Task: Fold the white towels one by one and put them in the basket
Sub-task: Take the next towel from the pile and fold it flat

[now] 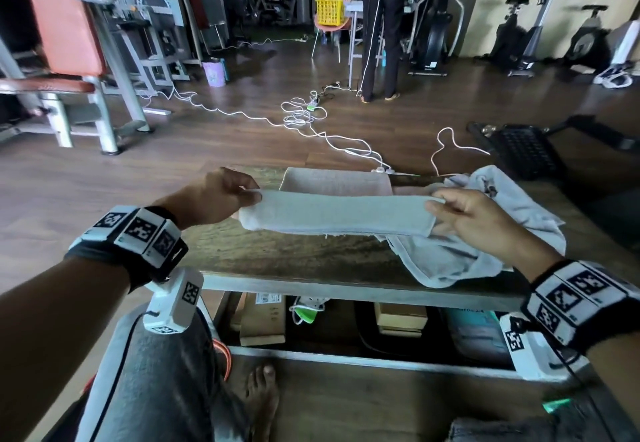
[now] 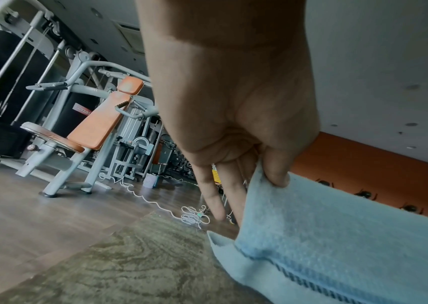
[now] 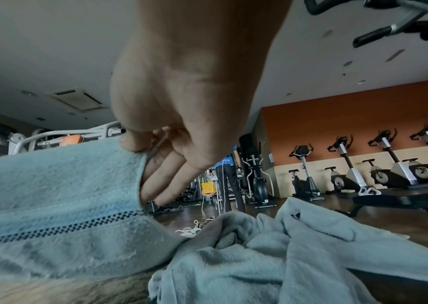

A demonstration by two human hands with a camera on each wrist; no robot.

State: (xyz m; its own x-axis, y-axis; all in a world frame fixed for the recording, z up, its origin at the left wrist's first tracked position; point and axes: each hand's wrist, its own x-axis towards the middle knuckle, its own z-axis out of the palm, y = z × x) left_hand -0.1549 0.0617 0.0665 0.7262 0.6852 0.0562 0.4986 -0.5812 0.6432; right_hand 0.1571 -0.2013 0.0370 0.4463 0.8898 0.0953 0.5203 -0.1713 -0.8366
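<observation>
A white towel (image 1: 337, 215) folded into a long narrow strip is stretched between both hands just above the wooden table (image 1: 287, 258). My left hand (image 1: 221, 196) pinches its left end; in the left wrist view the thumb presses the towel (image 2: 337, 236) against the fingers (image 2: 215, 197). My right hand (image 1: 464, 216) pinches the right end, with the thumb on top of the towel (image 3: 52, 195) in the right wrist view. A crumpled heap of white towels (image 1: 485, 247) lies on the table under my right hand, and it fills the lower right wrist view as towels (image 3: 285, 257).
A pinkish folded cloth (image 1: 336, 182) lies on the table behind the strip. A yellow basket (image 1: 329, 11) sits on a chair far across the room beside a standing person (image 1: 381, 26). White cables (image 1: 301, 116) trail over the floor. Boxes (image 1: 263, 317) sit under the table.
</observation>
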